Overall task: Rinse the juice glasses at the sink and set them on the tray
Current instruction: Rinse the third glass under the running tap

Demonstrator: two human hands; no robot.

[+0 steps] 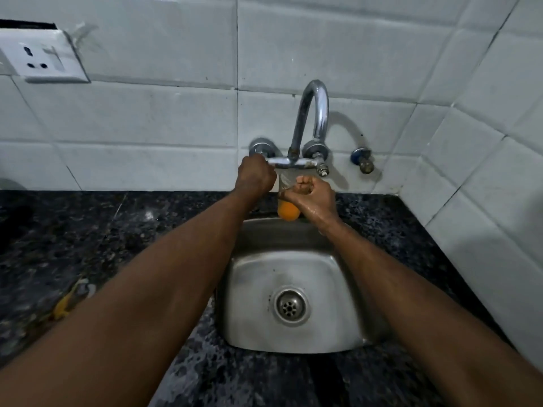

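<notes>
A clear juice glass (pixel 284 183) with orange juice in its bottom is held upright under the chrome tap (pixel 311 113), above the back of the steel sink (pixel 252 289). My right hand (pixel 313 198) grips the glass around its middle, fingers curled. My left hand (pixel 256 176) is closed around the left tap handle, which it hides. I cannot make out a stream of water. No tray is in view.
A dark speckled stone counter (pixel 88 245) surrounds the sink, with a yellow scrap (pixel 63 305) lying on it at the left. White tiled walls meet in a corner at the right. A wall socket (pixel 44 57) sits at upper left, and a small side valve (pixel 364 161) right of the tap.
</notes>
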